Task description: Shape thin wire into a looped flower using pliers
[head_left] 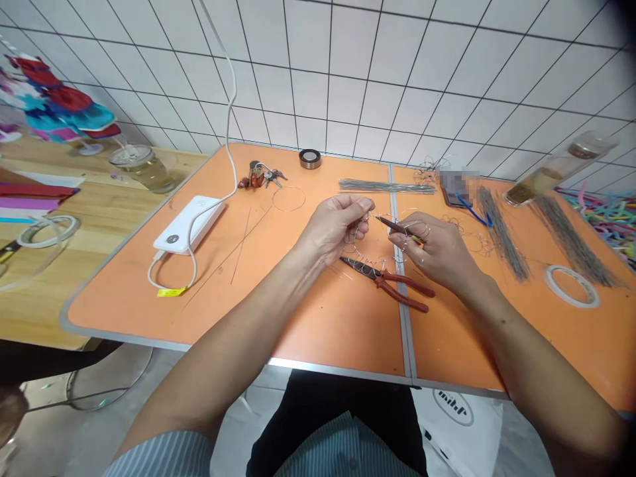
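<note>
Thin silvery wire [355,250], bent into small curls, is pinched in my left hand [332,228]. My right hand [434,245] is closed round small dark-jawed pliers [390,225] with a bit of yellow on the handle. Their tip points left at the wire near my left fingertips; whether it touches is too small to tell. Curled wire also hangs by my right fingers. Beneath both hands, red-handled pliers [397,281] lie on the orange table [298,318], partly behind the curls.
A white power bank [191,222] with a cable lies left, near keys [268,175] and a wire ring [289,199]. Behind my hands are straight wires [385,187] and a tape roll [310,159]. More wire bundles [504,235], white tape [571,286] and a tilted glass bottle [551,172] occupy the right.
</note>
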`<move>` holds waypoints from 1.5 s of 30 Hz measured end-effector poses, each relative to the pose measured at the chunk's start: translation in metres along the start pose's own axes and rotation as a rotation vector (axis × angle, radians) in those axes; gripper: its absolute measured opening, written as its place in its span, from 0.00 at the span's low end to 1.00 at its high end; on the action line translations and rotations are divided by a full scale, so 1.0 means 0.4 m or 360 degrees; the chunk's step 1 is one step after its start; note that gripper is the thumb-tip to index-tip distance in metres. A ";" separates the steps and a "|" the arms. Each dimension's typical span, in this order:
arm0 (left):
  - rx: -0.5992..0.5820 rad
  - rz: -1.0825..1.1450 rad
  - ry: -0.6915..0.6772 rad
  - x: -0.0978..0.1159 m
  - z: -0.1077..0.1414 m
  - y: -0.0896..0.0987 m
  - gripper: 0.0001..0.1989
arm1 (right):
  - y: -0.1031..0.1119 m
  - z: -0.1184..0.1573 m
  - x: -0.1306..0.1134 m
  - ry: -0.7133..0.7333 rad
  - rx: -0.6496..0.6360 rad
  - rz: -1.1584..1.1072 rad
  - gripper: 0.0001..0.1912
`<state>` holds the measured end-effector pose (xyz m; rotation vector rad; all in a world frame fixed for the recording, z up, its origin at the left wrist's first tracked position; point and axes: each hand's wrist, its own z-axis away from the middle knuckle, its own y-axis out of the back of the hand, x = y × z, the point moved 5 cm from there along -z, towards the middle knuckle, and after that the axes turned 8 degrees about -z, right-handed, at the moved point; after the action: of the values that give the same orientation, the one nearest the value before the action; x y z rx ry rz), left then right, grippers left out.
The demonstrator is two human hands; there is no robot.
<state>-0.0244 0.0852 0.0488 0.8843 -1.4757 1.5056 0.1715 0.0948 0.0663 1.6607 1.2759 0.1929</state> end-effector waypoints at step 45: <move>-0.0115 0.0077 0.0432 -0.028 0.013 -0.019 0.12 | -0.005 0.011 0.028 0.0100 -0.0025 0.0207 0.08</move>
<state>-0.0131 0.0787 0.0420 0.5789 -1.3498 1.5307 0.1778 0.1010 0.0579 1.7372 1.2102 0.3353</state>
